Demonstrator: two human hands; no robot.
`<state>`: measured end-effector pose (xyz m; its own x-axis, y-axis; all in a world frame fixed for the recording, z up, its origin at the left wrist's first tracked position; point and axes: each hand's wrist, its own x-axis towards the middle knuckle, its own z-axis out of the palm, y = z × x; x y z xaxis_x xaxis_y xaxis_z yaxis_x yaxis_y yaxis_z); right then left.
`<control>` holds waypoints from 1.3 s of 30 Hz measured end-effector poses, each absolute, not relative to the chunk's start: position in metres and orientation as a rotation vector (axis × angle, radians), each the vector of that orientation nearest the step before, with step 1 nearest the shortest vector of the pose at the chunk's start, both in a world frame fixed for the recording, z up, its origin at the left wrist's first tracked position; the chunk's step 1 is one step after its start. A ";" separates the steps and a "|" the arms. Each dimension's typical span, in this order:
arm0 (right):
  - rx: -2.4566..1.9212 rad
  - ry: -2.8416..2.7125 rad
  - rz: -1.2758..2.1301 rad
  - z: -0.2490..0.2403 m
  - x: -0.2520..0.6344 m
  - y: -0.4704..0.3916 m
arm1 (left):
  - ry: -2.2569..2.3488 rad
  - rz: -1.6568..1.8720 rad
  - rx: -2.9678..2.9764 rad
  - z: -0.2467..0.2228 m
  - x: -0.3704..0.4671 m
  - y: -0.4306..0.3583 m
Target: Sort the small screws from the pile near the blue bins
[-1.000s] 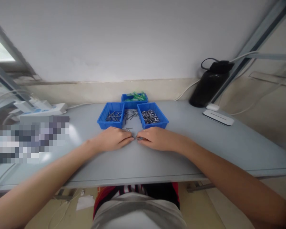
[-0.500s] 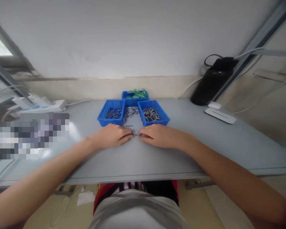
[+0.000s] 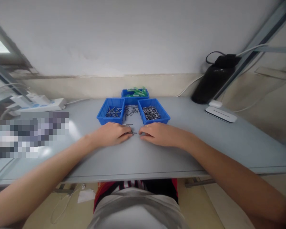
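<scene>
L hand (image 3: 114, 133) rests on the grey table (image 3: 176, 159), knuckles up, thumb & fingertips pinched on a small metal part (image 3: 134, 133); its thin end pokes out toward the R hand (image 3: 157, 134), rest hidden by the fingers. R hand sits opp., fingers curled, thumb just below the index; can't tell if anything's in its grip. Fingertips of the 2 hands are apart, w/ a small gap btwn, & the part's tip shows in that gap.

Just beyond L fingers, a thin metal rod (image 3: 128, 124) lies flat, approx. sideways. Behind the hands, 3 blue bins: L bin (image 3: 114, 103) w/ a loose layer of metal pins (image 3: 113, 112); R bin (image 3: 147, 103) w/ a denser heap of short metal pieces (image 3: 151, 113); far bin (image 3: 135, 101) w/ green packets (image 3: 137, 92), set near the wall. Btwn L & R bins, more loose pins (image 3: 131, 110) are scattered on the tabletop; too small to ID exactly.

Far R: black water bottle (image 3: 213, 84) w/ a loop on its cap, & a flat white device (image 3: 220, 114) in front. Far L: white power strip (image 3: 41, 106) w/ plugs in; pixelated area in front of it, contents unreadable.
</scene>
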<state>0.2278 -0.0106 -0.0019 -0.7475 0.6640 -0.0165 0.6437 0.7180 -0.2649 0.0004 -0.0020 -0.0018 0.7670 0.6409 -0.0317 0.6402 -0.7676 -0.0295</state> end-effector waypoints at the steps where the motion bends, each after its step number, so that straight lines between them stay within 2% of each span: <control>1: -1.079 -2.838 0.393 -0.002 0.228 -0.011 | -1.067 0.060 -2.940 -0.002 0.000 -0.002; 39: -1.066 -2.831 0.381 -0.003 0.229 -0.010 | -1.095 0.066 -2.946 -0.001 0.000 -0.002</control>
<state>0.2289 -0.0102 -0.0034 -0.7517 0.6595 -0.0014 0.6364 0.7248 -0.2638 -0.0001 -0.0022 -0.0011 0.7564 0.6529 -0.0400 0.6530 -0.7573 -0.0123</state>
